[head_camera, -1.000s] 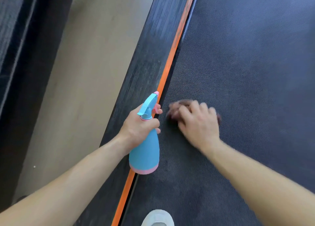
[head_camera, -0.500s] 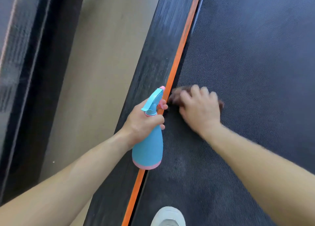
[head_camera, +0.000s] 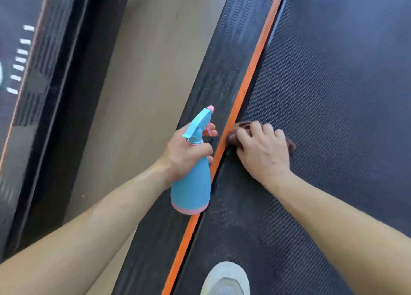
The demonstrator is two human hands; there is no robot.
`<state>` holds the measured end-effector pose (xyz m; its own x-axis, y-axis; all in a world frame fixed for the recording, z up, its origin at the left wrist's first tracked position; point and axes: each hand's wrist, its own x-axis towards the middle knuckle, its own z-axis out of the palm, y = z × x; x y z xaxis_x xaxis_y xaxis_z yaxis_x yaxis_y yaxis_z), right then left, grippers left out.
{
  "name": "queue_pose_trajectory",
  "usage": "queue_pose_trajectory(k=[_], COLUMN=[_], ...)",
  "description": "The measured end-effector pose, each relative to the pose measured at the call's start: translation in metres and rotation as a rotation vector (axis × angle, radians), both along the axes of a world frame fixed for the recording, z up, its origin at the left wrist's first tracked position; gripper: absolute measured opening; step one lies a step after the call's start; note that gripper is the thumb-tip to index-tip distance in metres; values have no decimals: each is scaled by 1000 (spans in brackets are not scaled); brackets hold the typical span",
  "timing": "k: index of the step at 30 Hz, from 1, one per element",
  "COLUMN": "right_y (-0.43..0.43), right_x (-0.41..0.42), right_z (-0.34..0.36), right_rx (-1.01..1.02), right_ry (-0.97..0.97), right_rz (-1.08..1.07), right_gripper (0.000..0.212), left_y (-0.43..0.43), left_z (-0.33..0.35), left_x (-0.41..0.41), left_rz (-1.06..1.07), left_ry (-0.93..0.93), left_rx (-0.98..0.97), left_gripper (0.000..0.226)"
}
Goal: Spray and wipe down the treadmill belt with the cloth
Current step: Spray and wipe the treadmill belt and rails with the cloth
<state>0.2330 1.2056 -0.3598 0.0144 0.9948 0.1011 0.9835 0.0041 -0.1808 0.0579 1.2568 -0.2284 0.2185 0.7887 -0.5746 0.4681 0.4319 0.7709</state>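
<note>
The dark textured treadmill belt [head_camera: 329, 99] fills the right side. My right hand [head_camera: 263, 149] lies on a small dark reddish cloth [head_camera: 242, 127], fingers curled over it, pressing it onto the belt right beside the orange stripe [head_camera: 246, 88]. Most of the cloth is hidden under the hand. My left hand [head_camera: 185, 152] grips the neck of a blue spray bottle [head_camera: 192, 183] with a pink base and pink nozzle tip, held above the black side rail [head_camera: 222, 72], nozzle pointing up the belt.
A beige floor strip [head_camera: 142, 83] runs left of the rail. Another dark machine with white markings [head_camera: 22, 59] stands at far left. A light grey shoe [head_camera: 224, 279] stands on the belt at the bottom edge.
My right hand has slid the cloth left and up the belt until it meets the orange stripe. The left hand with the bottle has moved forward alongside it.
</note>
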Motion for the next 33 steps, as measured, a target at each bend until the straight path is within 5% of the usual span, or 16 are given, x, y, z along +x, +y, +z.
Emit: queue_pose_trajectory(k=[5,10,13,19,25,29,33], right_y=[-65,46,40,-102,27,9,-92], right_x=[-10,30,25,-12,30,22,19], right_z=[-3,1,3,0,-3,1,0], right_rx=[-23,16,-2,-66,28,-17,-31], right_ry=[17,-51,-19,20,-41,-27,19], right_rz=[505,48,-36,481,148,-9,288], right_gripper=[29,29,28,35,30,27,27], left_y=[2,1,-1,2,2,1,4], left_z=[-1,-7,-7,-2,-10,-4,0], left_x=[1,3,-1,-2,2,7,19], left_rz=[44,55,26,33,-4,-30,-39], left_ry=[-10,-31,0,45,33,75,95], left_rx=[3,10,0,-31,-36,-35,-24], left_gripper=[45,65,62,52,59,43,42])
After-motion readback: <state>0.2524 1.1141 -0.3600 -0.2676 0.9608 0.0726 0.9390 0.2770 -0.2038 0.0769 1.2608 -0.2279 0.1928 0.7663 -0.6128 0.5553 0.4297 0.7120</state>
